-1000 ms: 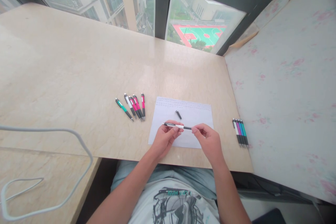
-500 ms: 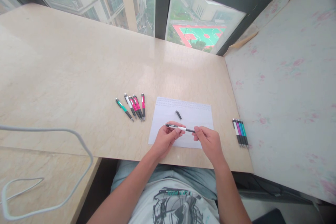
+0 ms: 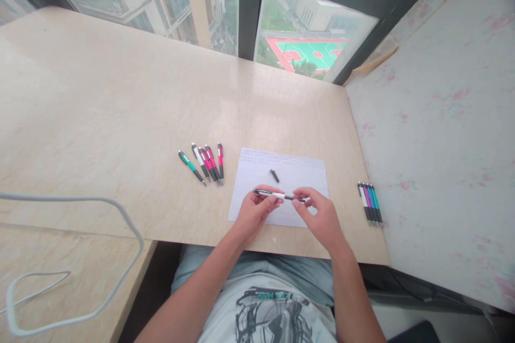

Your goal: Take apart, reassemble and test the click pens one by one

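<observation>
My left hand (image 3: pixel 256 211) is closed around the white barrel of a ballpoint pen (image 3: pixel 270 193), which lies nearly level above the sheet of paper (image 3: pixel 249 198). A thin dark refill (image 3: pixel 290 198) sticks out of the barrel's right end. My right hand (image 3: pixel 317 211) is at that end, its thumb and index finger apart on either side of the refill; whether a fingertip touches it is hard to make out. Just beyond the pen, a short black grip piece (image 3: pixel 274 176) lies on the paper, which has handwriting along its top.
Left of the paper lie a green pen (image 3: pixel 192 168), a white pen (image 3: pixel 200 162) and several pink pens (image 3: pixel 220 156). A row of pens (image 3: pixel 369 203) lies by the papered wall (image 3: pixel 442 171) at right. A grey-white cable (image 3: pixel 120 206) loops over the left side of the tabletop (image 3: pixel 120 102).
The thumb and index finger of my right hand have spread apart, baring more of the refill's end. My left hand keeps its hold on the pen, almost unmoved.
</observation>
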`<state>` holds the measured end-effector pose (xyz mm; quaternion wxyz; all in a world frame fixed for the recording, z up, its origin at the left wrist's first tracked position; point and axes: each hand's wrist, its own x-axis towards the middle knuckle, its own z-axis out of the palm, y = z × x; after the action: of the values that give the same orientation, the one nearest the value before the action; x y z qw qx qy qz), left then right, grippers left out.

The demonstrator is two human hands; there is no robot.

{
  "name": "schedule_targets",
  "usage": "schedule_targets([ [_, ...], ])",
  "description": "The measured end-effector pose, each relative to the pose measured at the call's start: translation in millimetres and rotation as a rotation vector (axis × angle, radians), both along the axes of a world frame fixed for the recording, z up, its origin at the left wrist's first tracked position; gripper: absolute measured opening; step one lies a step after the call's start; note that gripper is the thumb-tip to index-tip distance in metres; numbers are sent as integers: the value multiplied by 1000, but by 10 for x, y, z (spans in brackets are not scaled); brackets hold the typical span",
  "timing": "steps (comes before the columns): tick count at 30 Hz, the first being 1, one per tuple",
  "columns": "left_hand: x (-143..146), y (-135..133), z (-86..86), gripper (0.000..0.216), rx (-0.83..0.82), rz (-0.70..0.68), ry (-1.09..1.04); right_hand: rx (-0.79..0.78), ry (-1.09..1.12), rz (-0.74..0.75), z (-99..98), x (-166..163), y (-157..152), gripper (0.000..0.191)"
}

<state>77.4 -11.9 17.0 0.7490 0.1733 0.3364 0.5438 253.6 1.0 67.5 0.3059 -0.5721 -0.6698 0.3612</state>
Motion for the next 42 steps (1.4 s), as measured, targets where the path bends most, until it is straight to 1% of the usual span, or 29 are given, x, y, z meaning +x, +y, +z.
schedule_targets([
  [1, 2, 0, 0, 18, 4, -3, 0, 7, -24, 4, 1, 0, -1, 22],
  [2, 4, -1, -1, 18, 9, -5, -1, -1, -45, 14, 3, 2, -2, 25],
  [4, 9, -1, -3, 19, 17, -6, -2, -42, -54, 31, 5, 7, -1, 38],
  [5, 11, -2, -5, 18, 19, -3, -3, -57, -44, 36, 4, 10, 0, 40],
  [6, 12, -1, -6, 18, 19, 0, -4, -57, -30, 36, 2, 14, 2, 37],
  [9, 10, 1, -12, 16, 13, 7, -14, 4, -25, 52, -4, 25, 6, 19],
  [11, 9, 2, -18, 15, 9, 5, -20, 43, -47, 70, -5, 31, 6, 15],
  [12, 9, 2, -21, 15, 7, 3, -22, 47, -58, 83, -4, 33, 5, 16],
  [15, 9, 0, -30, 15, 0, -3, -26, 13, -72, 111, 0, 31, 2, 33],
  [16, 9, -2, -32, 16, -1, -2, -29, 2, -67, 118, 1, 26, 2, 36],
  [17, 9, -3, -33, 16, 0, 0, -32, 0, -57, 118, 3, 21, 3, 35],
  [20, 10, -4, -35, 16, 10, 6, -38, 40, -26, 98, 11, -4, 7, 19],
  [22, 13, -4, -38, 15, 17, 4, -38, 79, -30, 81, 16, -21, 8, 15],
  [25, 17, -6, -43, 15, 18, 6, -40, 91, -74, 56, 12, -32, 3, 25],
  [28, 19, -11, -41, 16, 26, -15, -44, 49, -101, 28, -13, -6, 6, 36],
  [29, 19, -13, -40, 17, 31, -24, -41, 28, -80, 28, -31, 10, 16, 39],
  [31, 19, -11, -37, 17, 32, -21, -40, -28, 35, 36, -88, 41, 57, 46],
  [33, 20, -4, -39, 15, 18, 19, -56, -73, 154, 19, -182, 40, 129, 53],
  [34, 20, 1, -43, 14, 7, 44, -71, -76, 177, -8, -240, 17, 173, 56],
  [35, 21, 7, -47, 13, -5, 64, -88, -56, 124, -40, -303, -23, 219, 50],
  [36, 21, 13, -52, 12, -15, 79, -102, -25, 11, -38, -366, -78, 263, 36],
  [37, 22, 17, -57, 13, -22, 88, -112, 27, -96, -52, -427, -146, 304, 26],
  [39, 24, 23, -65, 14, -31, 95, -120, 109, -253, -93, -527, -298, 363, 23],
  [42, 26, 22, -68, 17, -33, 99, -122, 214, -404, -138, -602, -488, 386, 22],
])
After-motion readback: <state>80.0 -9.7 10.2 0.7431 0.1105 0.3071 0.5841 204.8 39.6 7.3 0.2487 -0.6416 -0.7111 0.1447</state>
